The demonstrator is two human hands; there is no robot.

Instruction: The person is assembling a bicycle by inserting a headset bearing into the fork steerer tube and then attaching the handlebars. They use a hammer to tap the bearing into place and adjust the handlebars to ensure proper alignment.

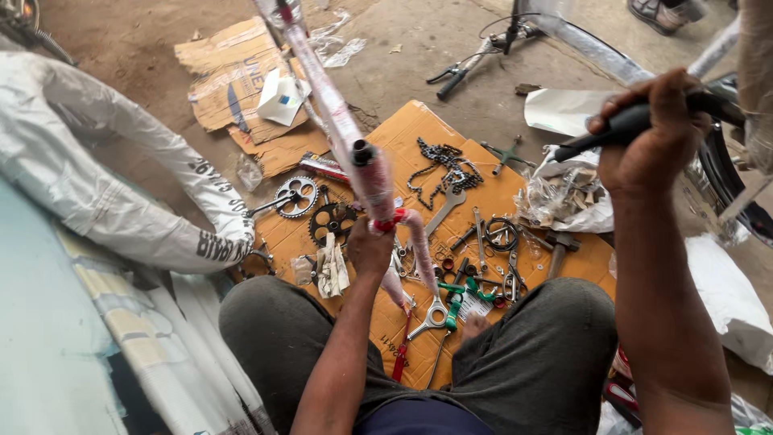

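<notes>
wrapped bicycle frame (pixel 338 121) standing over cardboard sheet (pixel 451 242) — left hand (pixel 370 248) closing round its lower tube. right hand (pixel 656 133) fisting round black handlebar grip (pixel 620 125), right of cardboard. judging: keep frame steady while seating bar. small parts (pixel 483 266) on cardboard blurring together — frame top cut off.

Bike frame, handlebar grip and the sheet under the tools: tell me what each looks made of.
Bike frame: seemingly metal tubing, hidden under translucent plastic wrap; pink shows through, held by the left hand.
Handlebar grip: matte black, probably rubber or soft plastic, clasped by the right hand.
Sheet: brown cardboard, dull, with a creased fold and worn edges.
</notes>
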